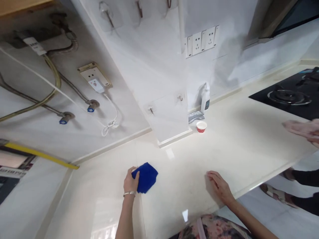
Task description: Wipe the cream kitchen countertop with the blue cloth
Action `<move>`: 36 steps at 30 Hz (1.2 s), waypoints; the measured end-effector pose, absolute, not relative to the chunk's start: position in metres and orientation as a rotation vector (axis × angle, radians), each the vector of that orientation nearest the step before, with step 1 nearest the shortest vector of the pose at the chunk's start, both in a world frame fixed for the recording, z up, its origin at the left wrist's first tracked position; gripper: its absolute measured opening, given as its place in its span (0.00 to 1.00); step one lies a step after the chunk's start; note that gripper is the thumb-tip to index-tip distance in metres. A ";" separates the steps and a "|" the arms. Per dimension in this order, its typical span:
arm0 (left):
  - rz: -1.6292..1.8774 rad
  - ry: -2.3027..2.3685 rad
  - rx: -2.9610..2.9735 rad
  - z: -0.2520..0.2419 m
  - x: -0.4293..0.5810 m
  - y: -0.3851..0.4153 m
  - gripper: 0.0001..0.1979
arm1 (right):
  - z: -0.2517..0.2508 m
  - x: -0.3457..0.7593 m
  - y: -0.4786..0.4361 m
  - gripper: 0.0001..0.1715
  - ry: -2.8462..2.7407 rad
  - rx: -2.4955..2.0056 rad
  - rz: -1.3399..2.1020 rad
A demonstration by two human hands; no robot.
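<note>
My left hand (131,182) grips a folded blue cloth (146,177) and presses it on the cream countertop (244,146), near the corner where the counter meets the white wall. A bracelet circles that wrist. My right hand (219,184) lies flat on the counter with its fingers stretched out, close to the front edge, holding nothing.
A small red-and-white cup (201,126), a white bottle (205,99) and a grey pouch (195,116) stand by the wall pillar. A black gas hob (289,98) sits far right. Another person's hand with a pink cloth (302,128) is at the right edge, their feet (274,192) below.
</note>
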State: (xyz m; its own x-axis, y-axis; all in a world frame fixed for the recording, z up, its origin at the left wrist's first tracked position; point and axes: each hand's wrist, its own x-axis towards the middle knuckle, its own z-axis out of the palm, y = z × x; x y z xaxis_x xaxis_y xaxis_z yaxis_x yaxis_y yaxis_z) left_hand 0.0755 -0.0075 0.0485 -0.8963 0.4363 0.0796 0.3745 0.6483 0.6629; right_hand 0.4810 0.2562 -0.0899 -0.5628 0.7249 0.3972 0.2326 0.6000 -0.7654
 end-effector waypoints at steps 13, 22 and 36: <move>0.770 2.552 1.257 0.010 0.069 -0.048 0.19 | -0.087 0.480 0.253 0.15 -2.086 -0.776 0.902; 0.670 2.556 1.318 0.012 0.055 -0.042 0.14 | -0.087 0.483 0.254 0.17 -2.097 -0.786 0.937; 0.551 2.705 1.239 0.017 0.080 -0.037 0.17 | -0.085 0.481 0.254 0.16 -2.084 -0.766 0.950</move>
State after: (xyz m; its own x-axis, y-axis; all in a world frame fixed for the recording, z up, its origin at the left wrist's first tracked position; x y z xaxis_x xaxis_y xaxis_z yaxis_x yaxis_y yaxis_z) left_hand 0.0801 -0.0368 0.0167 -0.6591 0.7507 0.0461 0.7088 0.5995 0.3716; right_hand 0.4806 0.2536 -0.0849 -0.5714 0.7399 0.3550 0.2170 0.5534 -0.8041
